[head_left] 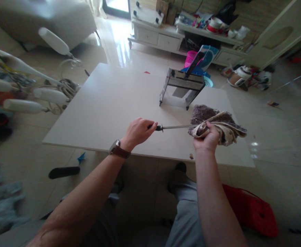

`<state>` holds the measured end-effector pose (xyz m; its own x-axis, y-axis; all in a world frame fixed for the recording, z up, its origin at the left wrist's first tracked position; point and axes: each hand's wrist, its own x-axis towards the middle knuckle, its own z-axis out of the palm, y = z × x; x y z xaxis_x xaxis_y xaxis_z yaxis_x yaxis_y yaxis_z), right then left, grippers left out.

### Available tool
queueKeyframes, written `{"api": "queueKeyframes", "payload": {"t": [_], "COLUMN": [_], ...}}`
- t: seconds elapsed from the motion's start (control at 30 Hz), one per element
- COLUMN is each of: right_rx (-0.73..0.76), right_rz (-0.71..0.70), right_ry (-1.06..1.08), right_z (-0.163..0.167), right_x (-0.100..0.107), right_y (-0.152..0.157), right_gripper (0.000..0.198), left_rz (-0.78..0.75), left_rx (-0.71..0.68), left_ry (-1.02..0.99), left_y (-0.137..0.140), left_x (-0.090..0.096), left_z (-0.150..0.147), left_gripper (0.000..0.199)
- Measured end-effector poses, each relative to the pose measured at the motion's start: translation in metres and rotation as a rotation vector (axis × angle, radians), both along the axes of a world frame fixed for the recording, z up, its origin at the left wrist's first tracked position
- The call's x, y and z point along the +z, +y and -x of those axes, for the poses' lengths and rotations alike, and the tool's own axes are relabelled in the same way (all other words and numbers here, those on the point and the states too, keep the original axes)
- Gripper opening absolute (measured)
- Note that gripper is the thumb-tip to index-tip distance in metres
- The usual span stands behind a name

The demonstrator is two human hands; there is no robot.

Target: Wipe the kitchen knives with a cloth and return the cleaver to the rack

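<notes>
My left hand [139, 132], with a watch on its wrist, is closed around the black handle of a honing steel [177, 127]. The thin grey rod points to the right, over the near part of the white table [109, 106]. My right hand [208, 139] grips a folded brown and cream cloth [214, 121] around the rod's far end, so the tip is hidden. Beyond the cloth stands a black and silver frame [183, 82] with a black handle sticking up from its top; its exact kind is unclear.
A small red piece [147, 72] lies near the table's far edge, and a small brown bit [191, 156] at the near edge. White lamp arms [54, 41] crowd the left side. A red bag [253, 209] rests on the floor at right. A white cabinet [158, 37] stands behind.
</notes>
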<state>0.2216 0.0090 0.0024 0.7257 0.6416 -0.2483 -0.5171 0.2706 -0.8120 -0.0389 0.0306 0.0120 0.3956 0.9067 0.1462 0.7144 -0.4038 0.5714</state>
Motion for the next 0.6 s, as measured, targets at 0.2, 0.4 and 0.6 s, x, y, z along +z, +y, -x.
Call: {"api": "queueKeyframes", "payload": {"t": [0.2, 0.4, 0.6], "right_rx": [-0.004, 0.015, 0.071], "right_rz": [-0.033, -0.019, 0.022], "right_ry": [0.009, 0.024, 0.087], "right_z": [0.005, 0.01, 0.022], "right_x": [0.003, 0.003, 0.004], "right_y": [-0.001, -0.003, -0.003], "right_gripper": [0.021, 0.017, 0.022], "left_rz": [-0.027, -0.02, -0.009], "left_rx": [-0.035, -0.051, -0.081], "left_ry": [0.004, -0.01, -0.039], "left_y": [-0.001, -0.006, -0.012], "left_x": [-0.003, -0.005, -0.007], "left_z": [0.005, -0.002, -0.016], "left_gripper": [0.045, 0.043, 0.036]}}
